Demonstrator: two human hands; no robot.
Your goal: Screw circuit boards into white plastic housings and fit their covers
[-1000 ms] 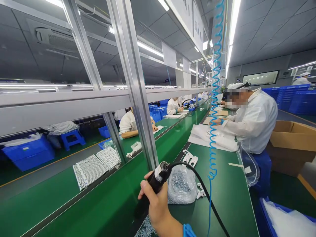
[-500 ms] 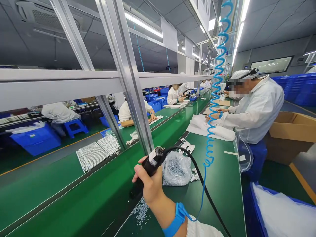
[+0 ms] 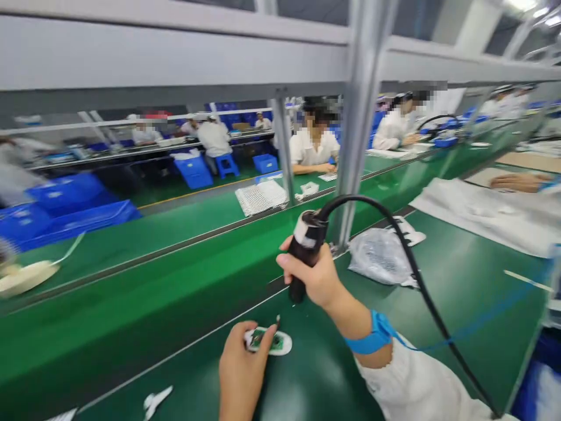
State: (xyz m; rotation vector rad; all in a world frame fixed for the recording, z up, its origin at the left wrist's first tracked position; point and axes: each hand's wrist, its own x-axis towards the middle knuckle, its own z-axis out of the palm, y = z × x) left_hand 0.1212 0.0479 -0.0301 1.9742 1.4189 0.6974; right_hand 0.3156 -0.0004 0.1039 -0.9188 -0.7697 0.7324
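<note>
My right hand [image 3: 316, 272] is wrapped around a black electric screwdriver [image 3: 302, 251], which points downward above the bench, its cable leaving from the top. A blue wrist strap [image 3: 370, 334] circles that wrist. Lower down, my left hand [image 3: 245, 356] grips a small white oval housing [image 3: 286, 345] at the green bench surface. A green circuit board [image 3: 276, 342] sits inside the housing, partly covered by my fingers. A thin dark piece with a light tip, perhaps a wire, sticks up beside my index finger. The screwdriver's tip is too blurred to make out.
A clear plastic bag of screws [image 3: 380, 256] lies right of the screwdriver, by white plastic parts [image 3: 409, 231]. The black cable [image 3: 416, 275] arches to the right. A metal post [image 3: 357, 123] rises behind. A small white part [image 3: 156, 402] lies lower left. Co-workers sit across the line.
The view has swung left and down. My left hand with the housing has come into sight. My right hand still holds the screwdriver; the co-worker at right is mostly out of view.
</note>
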